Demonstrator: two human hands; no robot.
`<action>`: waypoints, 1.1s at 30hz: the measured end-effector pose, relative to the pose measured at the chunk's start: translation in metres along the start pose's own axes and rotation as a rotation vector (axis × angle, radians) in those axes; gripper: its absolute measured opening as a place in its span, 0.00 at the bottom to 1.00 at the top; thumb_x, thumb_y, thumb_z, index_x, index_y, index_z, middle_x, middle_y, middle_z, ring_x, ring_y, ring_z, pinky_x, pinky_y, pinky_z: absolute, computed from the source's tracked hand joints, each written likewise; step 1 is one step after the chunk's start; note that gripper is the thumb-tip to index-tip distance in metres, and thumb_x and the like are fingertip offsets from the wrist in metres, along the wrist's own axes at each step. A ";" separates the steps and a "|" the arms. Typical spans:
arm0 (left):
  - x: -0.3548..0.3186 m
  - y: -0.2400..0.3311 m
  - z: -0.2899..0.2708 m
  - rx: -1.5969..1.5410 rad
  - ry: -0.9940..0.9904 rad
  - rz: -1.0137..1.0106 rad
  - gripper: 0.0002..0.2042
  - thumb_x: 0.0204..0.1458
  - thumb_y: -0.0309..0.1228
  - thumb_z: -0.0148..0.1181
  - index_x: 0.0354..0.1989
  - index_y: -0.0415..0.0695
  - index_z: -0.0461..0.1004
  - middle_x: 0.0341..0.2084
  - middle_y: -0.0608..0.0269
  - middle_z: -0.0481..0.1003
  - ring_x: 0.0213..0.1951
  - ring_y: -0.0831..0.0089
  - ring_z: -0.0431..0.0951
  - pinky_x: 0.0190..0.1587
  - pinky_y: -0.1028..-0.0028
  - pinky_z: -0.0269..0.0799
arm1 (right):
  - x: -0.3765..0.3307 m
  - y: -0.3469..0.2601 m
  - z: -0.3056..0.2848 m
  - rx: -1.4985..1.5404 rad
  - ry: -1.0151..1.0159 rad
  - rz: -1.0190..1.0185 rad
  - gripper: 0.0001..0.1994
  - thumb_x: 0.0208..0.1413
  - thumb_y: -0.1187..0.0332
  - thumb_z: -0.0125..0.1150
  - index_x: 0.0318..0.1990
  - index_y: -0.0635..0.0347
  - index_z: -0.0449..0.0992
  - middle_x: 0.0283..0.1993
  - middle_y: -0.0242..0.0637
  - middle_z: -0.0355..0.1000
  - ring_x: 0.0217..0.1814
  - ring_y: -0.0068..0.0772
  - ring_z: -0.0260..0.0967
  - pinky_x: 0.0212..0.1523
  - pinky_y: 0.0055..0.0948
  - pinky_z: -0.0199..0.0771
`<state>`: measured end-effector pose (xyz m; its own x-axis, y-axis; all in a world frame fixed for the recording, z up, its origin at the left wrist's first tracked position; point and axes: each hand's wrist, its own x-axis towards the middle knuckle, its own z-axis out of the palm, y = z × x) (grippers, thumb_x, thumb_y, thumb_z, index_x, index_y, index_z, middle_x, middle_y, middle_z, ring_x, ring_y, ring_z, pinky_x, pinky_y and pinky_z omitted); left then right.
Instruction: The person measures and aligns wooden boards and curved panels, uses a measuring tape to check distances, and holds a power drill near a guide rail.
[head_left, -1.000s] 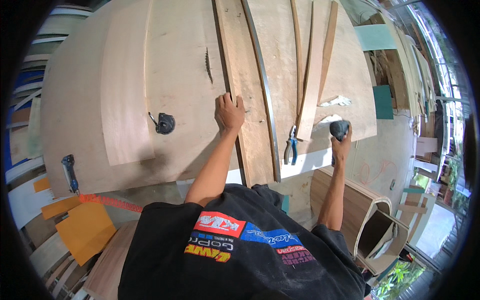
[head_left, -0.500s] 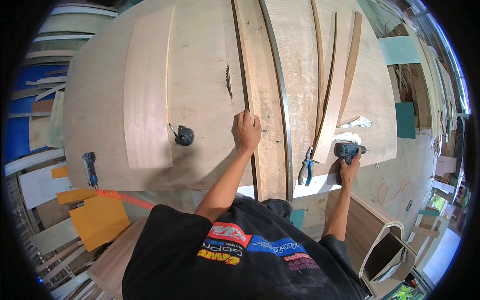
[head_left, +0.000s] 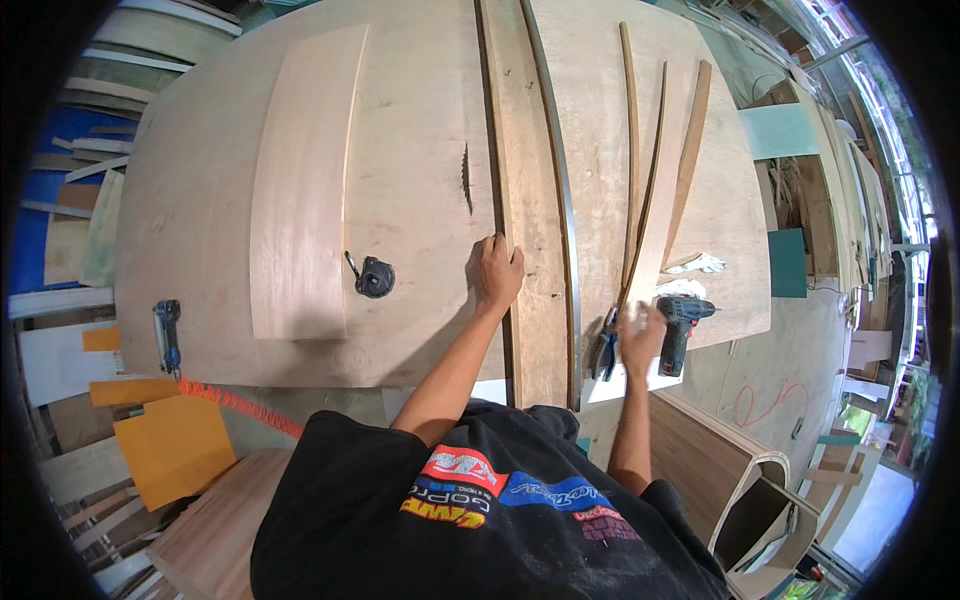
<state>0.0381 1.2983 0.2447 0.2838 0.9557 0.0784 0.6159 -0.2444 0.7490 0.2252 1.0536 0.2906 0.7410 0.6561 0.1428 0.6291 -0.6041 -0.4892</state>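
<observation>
A long wooden board (head_left: 535, 330) with a dark left edge and a metal strip along its right side runs up the worktable. My left hand (head_left: 500, 272) is closed on the board's left edge, its fingers curled over it. My right hand (head_left: 641, 332), smeared by motion, is over the near end of a pale wooden strip (head_left: 655, 230), so its fingers are unclear. Just left of it lie blue-handled pliers (head_left: 606, 352), partly hidden. The cordless drill (head_left: 676, 335) rests on the table right of that hand, not held.
A toothed dark slot (head_left: 466, 180), a black tape measure (head_left: 374, 277) and a flat panel (head_left: 305, 190) are on the left. An air tool (head_left: 167, 335) with an orange coiled hose (head_left: 240, 402) sits at the left edge. White gloves (head_left: 695, 264) lie by the drill.
My right hand has let go of the drill, which now stays on the table, and has moved left toward the pliers. My left hand keeps its place on the board's edge.
</observation>
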 end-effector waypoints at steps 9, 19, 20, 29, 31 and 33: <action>0.000 -0.002 -0.005 -0.039 -0.040 0.042 0.21 0.54 0.31 0.62 0.52 0.28 0.72 0.43 0.40 0.72 0.46 0.44 0.75 0.48 0.55 0.73 | -0.056 -0.079 0.047 0.256 -0.253 0.222 0.19 0.62 0.68 0.54 0.57 0.69 0.71 0.57 0.59 0.67 0.60 0.59 0.65 0.62 0.47 0.64; -0.001 -0.003 -0.005 -0.038 -0.044 0.047 0.22 0.54 0.32 0.63 0.53 0.28 0.72 0.43 0.42 0.72 0.47 0.47 0.74 0.49 0.57 0.72 | -0.050 -0.074 0.053 0.201 -0.221 0.082 0.18 0.61 0.67 0.57 0.56 0.65 0.74 0.53 0.58 0.67 0.54 0.58 0.68 0.56 0.46 0.68; 0.000 -0.003 -0.007 -0.032 -0.055 0.046 0.22 0.54 0.32 0.63 0.53 0.29 0.72 0.43 0.42 0.72 0.47 0.47 0.74 0.49 0.57 0.73 | -0.048 -0.076 0.052 0.208 -0.238 0.107 0.19 0.60 0.67 0.58 0.56 0.64 0.74 0.53 0.58 0.67 0.54 0.58 0.68 0.56 0.46 0.69; 0.001 0.005 -0.014 -0.055 -0.116 -0.044 0.23 0.54 0.33 0.62 0.54 0.28 0.71 0.45 0.41 0.72 0.47 0.46 0.74 0.49 0.57 0.73 | -0.048 -0.085 0.056 0.206 -0.244 0.167 0.20 0.59 0.67 0.58 0.58 0.63 0.74 0.48 0.55 0.68 0.51 0.54 0.70 0.53 0.43 0.71; 0.003 0.002 -0.011 -0.022 -0.125 -0.036 0.22 0.54 0.32 0.61 0.53 0.30 0.71 0.44 0.42 0.72 0.46 0.46 0.75 0.47 0.56 0.73 | -0.047 -0.085 0.058 0.205 -0.226 0.134 0.19 0.59 0.68 0.57 0.57 0.63 0.75 0.46 0.52 0.69 0.49 0.51 0.70 0.52 0.41 0.71; 0.003 0.000 -0.009 -0.003 -0.129 -0.037 0.21 0.54 0.33 0.61 0.53 0.31 0.71 0.44 0.42 0.72 0.45 0.46 0.76 0.46 0.55 0.74 | -0.047 -0.084 0.056 0.241 -0.249 0.162 0.19 0.59 0.68 0.57 0.57 0.63 0.75 0.45 0.51 0.70 0.47 0.50 0.70 0.51 0.40 0.70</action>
<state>0.0327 1.3029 0.2510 0.3531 0.9349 -0.0350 0.6255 -0.2081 0.7520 0.1245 1.0983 0.2769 0.7282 0.6684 -0.1516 0.4132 -0.6046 -0.6810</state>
